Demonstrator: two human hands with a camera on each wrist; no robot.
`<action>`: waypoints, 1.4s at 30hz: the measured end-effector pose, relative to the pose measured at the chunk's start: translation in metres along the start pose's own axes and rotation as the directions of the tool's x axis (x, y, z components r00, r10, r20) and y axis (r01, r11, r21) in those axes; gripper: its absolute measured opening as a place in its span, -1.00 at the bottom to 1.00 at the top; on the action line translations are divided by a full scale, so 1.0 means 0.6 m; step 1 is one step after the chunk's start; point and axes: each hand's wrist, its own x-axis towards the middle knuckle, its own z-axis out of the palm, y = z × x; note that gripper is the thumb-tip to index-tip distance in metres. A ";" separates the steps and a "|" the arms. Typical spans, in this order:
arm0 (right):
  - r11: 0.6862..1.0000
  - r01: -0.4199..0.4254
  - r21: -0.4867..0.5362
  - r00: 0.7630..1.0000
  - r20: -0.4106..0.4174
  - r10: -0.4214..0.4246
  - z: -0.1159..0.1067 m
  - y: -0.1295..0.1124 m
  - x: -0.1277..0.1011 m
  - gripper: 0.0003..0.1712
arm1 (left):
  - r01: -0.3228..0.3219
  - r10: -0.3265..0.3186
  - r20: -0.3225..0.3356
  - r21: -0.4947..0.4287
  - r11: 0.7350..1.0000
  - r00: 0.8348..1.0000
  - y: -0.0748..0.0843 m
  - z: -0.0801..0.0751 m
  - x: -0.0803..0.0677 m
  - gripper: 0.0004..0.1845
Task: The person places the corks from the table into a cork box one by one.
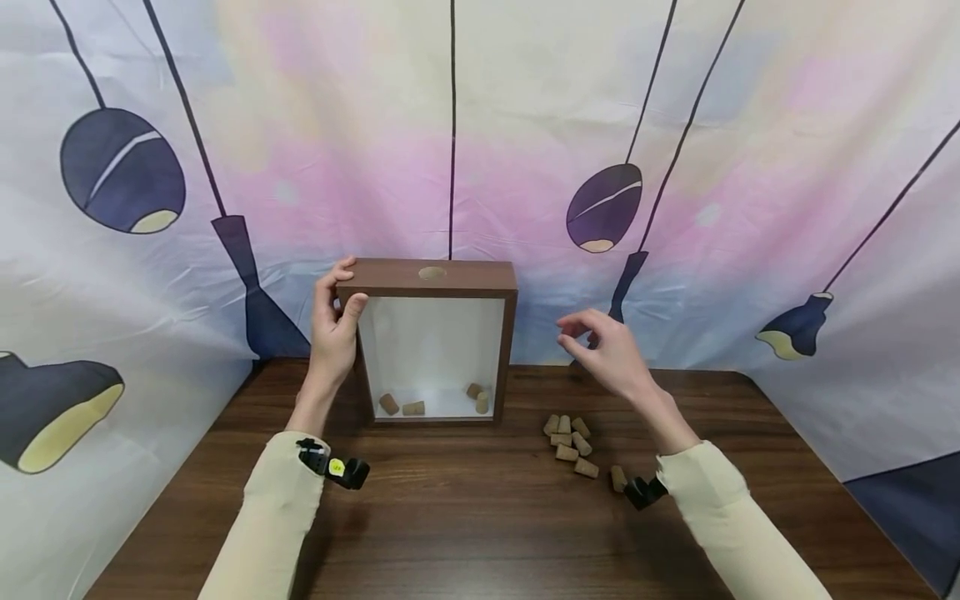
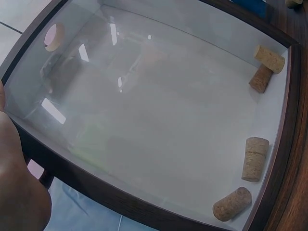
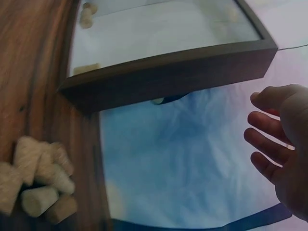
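Note:
A brown wooden shadow box (image 1: pixel 510 350) with a clear front stands upright on the table, with a round hole (image 1: pixel 432 272) in its top. Several corks (image 1: pixel 413 408) lie along its bottom inside; the left wrist view shows these corks (image 2: pixel 255 159) up close. My left hand (image 1: pixel 333 333) grips the box's upper left corner, thumb in front and fingers over the top and side. To the right of the box, my right hand (image 1: pixel 609 354) hovers with loosely bent fingers and nothing in them, apart from the box in the right wrist view.
A small pile of corks (image 1: pixel 566 451) lies on the dark wooden table (image 1: pixel 450 508), right of the box. One cork (image 1: pixel 618 478) sits apart, near the right wrist camera. Behind the table hangs a cloth (image 1: pixel 360 125) printed with lamps.

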 end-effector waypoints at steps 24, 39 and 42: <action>0.994 -0.106 0.002 0.959 0.265 0.101 0.038 0.080 -0.100 -0.77 | 0.003 -0.003 0.000 0.013 1.000 1.000 -0.027 -0.006 0.003 -0.62; 0.980 -0.200 -0.009 0.889 0.419 0.185 0.060 0.119 -0.150 -0.69 | -0.032 0.032 0.002 0.002 0.999 0.999 -0.047 -0.011 0.001 -0.48; 0.980 -0.200 -0.019 0.886 0.423 0.189 0.061 0.126 -0.157 -0.70 | -0.027 0.027 -0.001 -0.002 1.000 1.000 -0.047 -0.011 0.001 -0.52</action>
